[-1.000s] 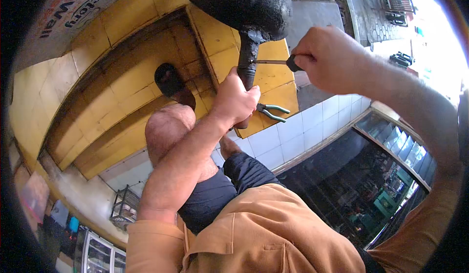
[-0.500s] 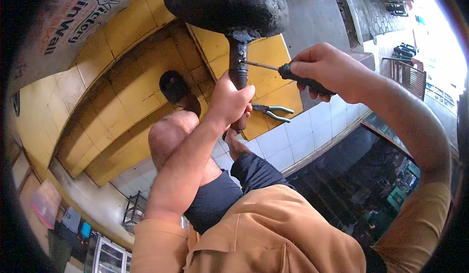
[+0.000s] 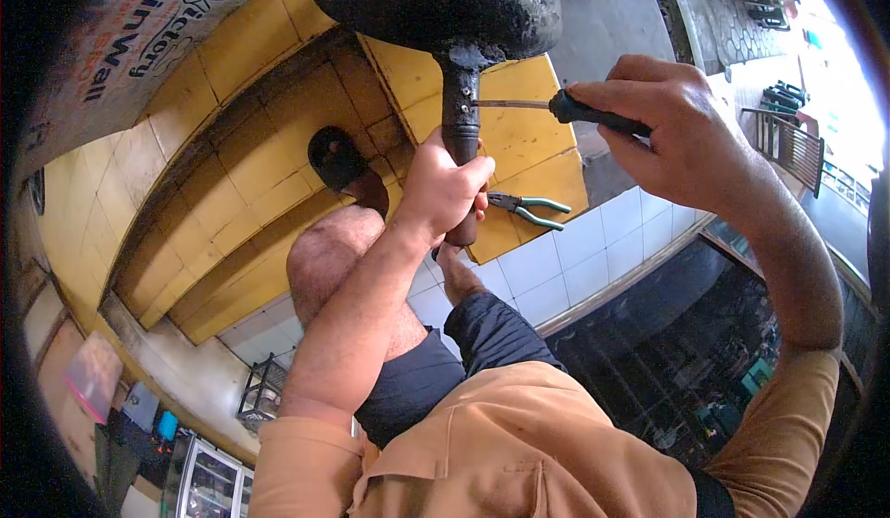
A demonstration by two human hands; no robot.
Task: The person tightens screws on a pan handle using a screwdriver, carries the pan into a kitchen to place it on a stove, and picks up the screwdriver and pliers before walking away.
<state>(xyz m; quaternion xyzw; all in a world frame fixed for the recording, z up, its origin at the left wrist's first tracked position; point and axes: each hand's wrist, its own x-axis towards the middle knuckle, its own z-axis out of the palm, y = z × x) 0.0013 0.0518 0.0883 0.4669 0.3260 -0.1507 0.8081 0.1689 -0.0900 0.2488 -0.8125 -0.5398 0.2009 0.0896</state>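
A soot-blackened wok (image 3: 436,8) fills the top of the view, its bottom rounded and its handle (image 3: 461,91) pointing down toward me. My left hand (image 3: 440,189) is wrapped around the lower part of that handle. In my right hand (image 3: 672,128) is a screwdriver (image 3: 598,113) with a dark grip, its fingers closed around the end. The thin shaft runs level to the left, and its tip is at the handle's metal collar, beside small screw heads. Whether the tip sits in a screw cannot be made out. Pliers (image 3: 533,210) with green grips lie open on yellow tiles, right of my left hand.
Yellow tiled steps (image 3: 195,212) curve away at left, with a dark sandal (image 3: 334,158) on one foot. White tiles (image 3: 575,263) border a dark glossy surface (image 3: 667,332) at right. A printed sack (image 3: 120,36) is at upper left, a wire rack (image 3: 262,393) at lower left.
My right hand has risen and turned, bringing the screwdriver nearly level and its tip slightly higher on the collar. My left hand keeps its hold on the wok handle.
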